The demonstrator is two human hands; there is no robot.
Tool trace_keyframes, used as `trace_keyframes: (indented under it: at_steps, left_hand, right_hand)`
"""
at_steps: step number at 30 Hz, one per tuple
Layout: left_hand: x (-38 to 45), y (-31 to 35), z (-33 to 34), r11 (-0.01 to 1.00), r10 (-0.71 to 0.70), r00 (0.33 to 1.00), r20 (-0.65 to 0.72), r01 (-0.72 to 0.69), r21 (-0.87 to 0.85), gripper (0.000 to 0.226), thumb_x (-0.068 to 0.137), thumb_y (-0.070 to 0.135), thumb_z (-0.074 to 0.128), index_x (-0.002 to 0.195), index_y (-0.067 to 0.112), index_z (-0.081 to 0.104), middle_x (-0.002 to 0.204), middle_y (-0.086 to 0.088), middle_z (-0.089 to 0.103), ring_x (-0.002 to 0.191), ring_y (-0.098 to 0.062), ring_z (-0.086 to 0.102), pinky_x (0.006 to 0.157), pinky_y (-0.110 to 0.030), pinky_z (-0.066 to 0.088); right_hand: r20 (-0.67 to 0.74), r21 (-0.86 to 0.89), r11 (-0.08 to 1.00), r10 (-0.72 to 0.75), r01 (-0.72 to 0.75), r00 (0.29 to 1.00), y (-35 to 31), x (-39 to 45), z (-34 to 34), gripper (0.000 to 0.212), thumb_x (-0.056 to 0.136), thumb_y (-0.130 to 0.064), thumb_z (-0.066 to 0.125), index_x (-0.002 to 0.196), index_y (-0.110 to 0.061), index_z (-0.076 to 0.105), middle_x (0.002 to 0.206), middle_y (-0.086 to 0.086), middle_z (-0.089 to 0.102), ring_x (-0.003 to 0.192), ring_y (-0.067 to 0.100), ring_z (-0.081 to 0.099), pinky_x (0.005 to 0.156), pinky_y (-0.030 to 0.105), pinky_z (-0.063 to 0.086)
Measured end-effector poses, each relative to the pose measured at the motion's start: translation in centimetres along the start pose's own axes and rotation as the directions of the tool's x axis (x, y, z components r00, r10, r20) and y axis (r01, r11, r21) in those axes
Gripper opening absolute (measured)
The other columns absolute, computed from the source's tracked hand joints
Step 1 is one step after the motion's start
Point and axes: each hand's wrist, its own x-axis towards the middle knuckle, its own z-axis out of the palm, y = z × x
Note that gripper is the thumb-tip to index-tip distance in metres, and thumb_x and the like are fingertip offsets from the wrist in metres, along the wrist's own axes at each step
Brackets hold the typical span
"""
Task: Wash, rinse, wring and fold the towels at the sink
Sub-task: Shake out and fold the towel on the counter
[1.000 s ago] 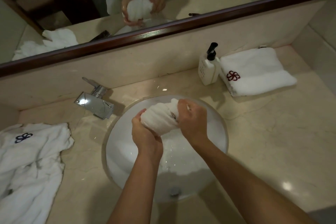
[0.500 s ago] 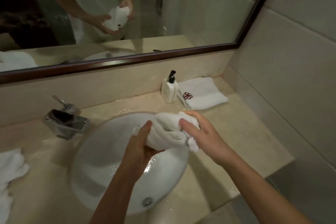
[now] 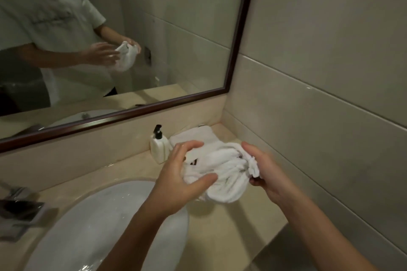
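Wrung white towel [image 3: 222,171]: bunched and creased, held in the air between both hands, above the counter [image 3: 222,226] just right of the sink basin [image 3: 92,222] and in front of the folded towel. Dark mark showing in a fold near its left side; too small to read.

Left hand [image 3: 178,179]: fingers and thumb spread and only lightly bent, resting against the towel's left side, thumb under its lower edge; touching rather than clenching.

Right hand [image 3: 264,174]: fingers curled round the towel's right end, grasping a bunched edge that sticks out past the palm.

Sink basin: white, oval, sunk into the counter, lower left; wet sheen and droplets on its inner wall; no towel lying in it. Left forearm crossing over its right rim.

Faucet [image 3: 17,207]: chrome, blocky, at the far left edge, blurred, partly cut off.

Soap dispenser [image 3: 159,148]: white bottle with black pump, upright on the counter against the backsplash, just left of the left hand's fingertips.

Folded towel [image 3: 193,136]: white, flat on the counter in the back right corner, just beside the dispenser; near half hidden behind the hands and the held towel.

Mirror [image 3: 154,28]: dark wooden frame, above the backsplash; reflecting a person in a pale T-shirt, both hands on a white towel.

Tiled wall [image 3: 330,72]: large pale tiles, closing the counter on the right.
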Motion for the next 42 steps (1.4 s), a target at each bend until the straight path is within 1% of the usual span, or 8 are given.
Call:
trace_keyframes:
  at_steps: [7,14,20,24,29,36,39,42]
  left_hand:
    - [7.9,1.9,7.7,0.913,0.056,0.998,-0.004,-0.049,0.406,0.033,0.076,0.052,0.075,0.1,0.033,0.065,0.081,0.012,0.062,0.075,-0.003,0.057,0.07,-0.029,0.049]
    - [12.6,4.7,11.9,0.88,-0.383,0.921,-0.078,0.338,-0.335,0.029,0.099,0.028,0.054,0.088,0.008,0.072,0.07,0.003,0.069,0.068,-0.008,0.064,0.065,-0.02,0.049]
    - [14.1,5.5,14.5,0.718,-0.496,0.867,0.045,0.439,-0.541,0.017,0.095,0.007,0.058,0.106,0.002,0.071,0.084,-0.012,0.071,0.073,-0.02,0.071,0.074,-0.031,0.06]
    - [13.9,4.6,14.2,0.823,-0.423,0.899,-0.112,0.329,-0.463,0.016,0.097,0.012,0.059,0.097,0.009,0.074,0.08,-0.007,0.073,0.067,-0.015,0.069,0.065,-0.026,0.059]
    - [14.4,5.0,13.1,0.888,-0.3,0.935,-0.187,0.203,-0.412,0.016,0.097,0.014,0.059,0.1,0.013,0.075,0.078,0.0,0.071,0.062,-0.009,0.064,0.059,-0.022,0.054]
    - [14.8,5.3,11.0,0.814,-0.245,0.968,-0.048,0.179,-0.552,0.03,0.093,0.021,0.064,0.124,0.021,0.061,0.085,0.001,0.069,0.078,-0.011,0.066,0.073,-0.024,0.054]
    - [13.9,4.3,9.3,0.969,-0.121,0.985,0.123,0.144,-0.201,0.052,0.09,0.028,0.069,0.136,0.038,0.05,0.12,0.01,0.066,0.11,-0.004,0.063,0.094,-0.025,0.049]
    - [13.9,4.7,8.3,0.983,-0.069,0.941,0.333,0.12,-0.136,0.05,0.088,0.003,0.068,0.13,0.03,0.059,0.116,0.007,0.071,0.104,-0.002,0.065,0.085,-0.017,0.051]
  right_hand:
    - [-0.049,0.051,0.985,-0.163,0.166,0.985,0.3,3.1,-6.7,0.028,0.084,-0.04,0.067,0.088,-0.013,0.066,0.072,0.013,0.058,0.06,0.018,0.053,0.052,0.024,0.035]
    - [-0.051,-0.068,0.997,-0.026,0.023,0.998,5.0,9.5,-12.0,0.024,0.095,-0.034,0.063,0.102,-0.011,0.064,0.073,0.002,0.065,0.056,0.011,0.058,0.052,0.02,0.04]
    - [0.294,-0.251,0.957,-0.07,0.148,0.953,6.7,10.2,-10.6,0.026,0.094,-0.041,0.055,0.113,-0.03,0.067,0.102,-0.012,0.072,0.087,-0.004,0.066,0.075,0.019,0.049]
    - [0.239,-0.059,0.953,-0.276,0.298,0.931,5.0,8.6,-10.6,0.047,0.089,-0.058,0.046,0.122,-0.033,0.068,0.13,-0.006,0.064,0.122,0.011,0.059,0.106,0.041,0.046]
    - [0.283,-0.139,0.842,-0.47,0.521,0.836,2.0,8.0,-10.3,0.049,0.09,-0.034,0.065,0.138,-0.036,0.053,0.114,-0.014,0.065,0.102,0.006,0.065,0.088,0.032,0.056]
    - [0.328,-0.073,0.88,-0.423,0.469,0.845,-2.1,8.6,-9.6,0.021,0.093,-0.01,0.065,0.114,-0.01,0.061,0.095,0.012,0.065,0.084,0.021,0.063,0.072,0.04,0.051]
    - [0.317,0.049,0.888,-0.448,0.457,0.836,-3.3,8.0,-9.9,0.023,0.096,0.001,0.059,0.117,-0.008,0.057,0.103,0.003,0.069,0.092,0.012,0.067,0.075,0.029,0.054]
    - [0.362,0.025,0.88,-0.45,0.474,0.816,-5.0,7.6,-10.3,0.023,0.093,0.004,0.063,0.112,-0.008,0.056,0.1,0.003,0.067,0.091,0.012,0.066,0.075,0.026,0.053]
